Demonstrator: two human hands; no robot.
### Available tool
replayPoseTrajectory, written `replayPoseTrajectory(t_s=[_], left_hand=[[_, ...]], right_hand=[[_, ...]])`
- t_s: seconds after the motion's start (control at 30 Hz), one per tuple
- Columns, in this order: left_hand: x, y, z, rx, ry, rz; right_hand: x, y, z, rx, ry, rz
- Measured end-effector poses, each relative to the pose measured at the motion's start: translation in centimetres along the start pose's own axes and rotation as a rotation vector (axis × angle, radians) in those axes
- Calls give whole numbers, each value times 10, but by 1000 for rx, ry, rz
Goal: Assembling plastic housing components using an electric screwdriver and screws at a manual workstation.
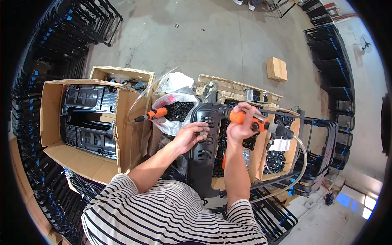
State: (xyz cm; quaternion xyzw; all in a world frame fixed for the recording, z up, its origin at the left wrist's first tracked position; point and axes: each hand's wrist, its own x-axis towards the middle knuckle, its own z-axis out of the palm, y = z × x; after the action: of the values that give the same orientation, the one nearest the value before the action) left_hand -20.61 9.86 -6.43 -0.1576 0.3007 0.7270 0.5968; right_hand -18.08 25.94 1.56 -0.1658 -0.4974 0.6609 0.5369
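Note:
My right hand (241, 130) is wrapped round an orange and black air screwdriver (237, 117). The tool lies roughly level over a black vented plastic panel, its black rear end joined to a clear hose (303, 157) that loops down at the right. On the panel (204, 155), close to its upper vents, rests my left hand (188, 138), fingers stretched out. I see nothing held in it. The panel sits against a black tubular frame (267, 111) that extends to the right. A second orange air screwdriver (157, 114) lies by a plastic bag (169, 98) of small black parts.
At the left stands an open carton (83, 166) with black plastic panels (90, 141) inside. Under the frame, boxes hold small black parts (276, 162). A closed carton (277, 69) sits on the floor ahead. Stacked black frames (332, 65) line both sides.

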Motion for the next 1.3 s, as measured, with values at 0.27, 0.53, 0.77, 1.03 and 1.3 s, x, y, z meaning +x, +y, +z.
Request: replayPoseTrajectory(t_s=[0.27, 0.53, 0.77, 1.03, 1.3], left_hand=[[-34, 17, -49, -92, 93, 109], [-34, 10, -61, -166, 228, 151], [-27, 2, -68, -243, 179, 167], [-28, -4, -62, -326, 98, 149], [-23, -17, -62, -341, -16, 87]], right_hand=[[13, 34, -2, -125, -24, 4], [4, 50, 3, -156, -137, 55], [3, 58, -1, -136, -158, 82], [-1, 62, -1, -148, -160, 80], [-2, 50, -1, -281, -184, 100]])
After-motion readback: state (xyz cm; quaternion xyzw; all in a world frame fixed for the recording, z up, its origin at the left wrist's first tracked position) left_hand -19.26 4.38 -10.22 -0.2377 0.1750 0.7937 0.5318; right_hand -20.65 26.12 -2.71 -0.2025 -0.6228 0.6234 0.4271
